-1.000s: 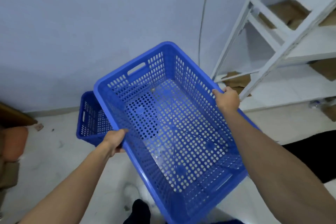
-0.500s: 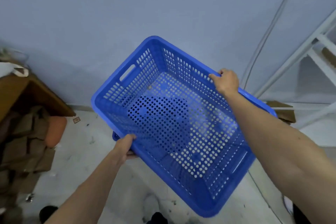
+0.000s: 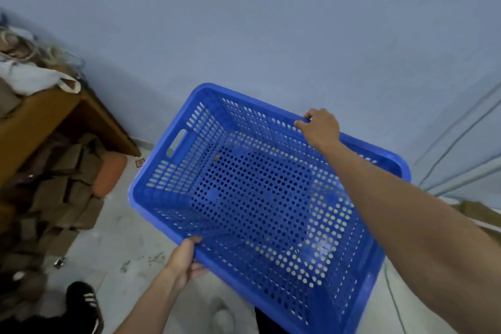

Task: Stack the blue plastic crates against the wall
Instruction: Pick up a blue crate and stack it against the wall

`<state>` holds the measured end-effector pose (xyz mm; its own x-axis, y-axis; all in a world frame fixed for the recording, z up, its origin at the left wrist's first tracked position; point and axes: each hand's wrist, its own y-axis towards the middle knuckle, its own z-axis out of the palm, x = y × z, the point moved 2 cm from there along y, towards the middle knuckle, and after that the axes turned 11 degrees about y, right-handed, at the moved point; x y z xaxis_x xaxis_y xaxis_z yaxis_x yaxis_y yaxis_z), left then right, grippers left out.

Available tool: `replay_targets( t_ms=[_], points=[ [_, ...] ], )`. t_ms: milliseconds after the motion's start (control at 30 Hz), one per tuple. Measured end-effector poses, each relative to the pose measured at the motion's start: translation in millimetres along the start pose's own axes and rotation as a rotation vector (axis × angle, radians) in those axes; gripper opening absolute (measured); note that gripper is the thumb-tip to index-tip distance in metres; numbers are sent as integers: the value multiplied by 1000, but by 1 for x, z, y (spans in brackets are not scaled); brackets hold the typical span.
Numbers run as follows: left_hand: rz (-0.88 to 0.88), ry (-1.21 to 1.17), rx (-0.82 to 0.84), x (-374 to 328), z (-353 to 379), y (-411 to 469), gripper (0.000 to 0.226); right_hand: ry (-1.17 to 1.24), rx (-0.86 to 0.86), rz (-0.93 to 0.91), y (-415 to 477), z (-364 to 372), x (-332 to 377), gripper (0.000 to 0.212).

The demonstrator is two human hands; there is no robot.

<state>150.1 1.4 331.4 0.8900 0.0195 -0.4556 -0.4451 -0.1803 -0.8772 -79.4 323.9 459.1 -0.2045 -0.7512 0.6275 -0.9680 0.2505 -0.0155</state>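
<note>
Carrying: one blue perforated plastic crate (image 3: 260,206), empty, airborne between both hands; left hand (image 3: 184,259) grasping near rim, right hand (image 3: 320,127) far rim. Stacking pending; wall (image 3: 271,35) ahead.

Both forearms are seen bare, with no sleeves, watches or rings. A black shoe (image 3: 84,304) with white stripes is worn, seen below the wooden counter (image 3: 40,122).

A crate (image 3: 260,198) held between the left hand (image 3: 184,260) and right hand (image 3: 320,127); wall (image 3: 271,22) beyond, boxes (image 3: 54,198) left of both.
</note>
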Motion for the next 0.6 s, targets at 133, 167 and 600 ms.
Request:
replay_targets(
  t_ms=[133,167,600],
  points=[
    [-39,-46,-59,-9,13,8,13,-19,128,28,35,30,-8,35],
    [-42,-46,-72,-11,14,10,14,-14,142,36,43,36,-12,37],
    [-123,-175,-151,-39,37,56,12,-143,293,-34,123,106,-24,29]
  ],
)
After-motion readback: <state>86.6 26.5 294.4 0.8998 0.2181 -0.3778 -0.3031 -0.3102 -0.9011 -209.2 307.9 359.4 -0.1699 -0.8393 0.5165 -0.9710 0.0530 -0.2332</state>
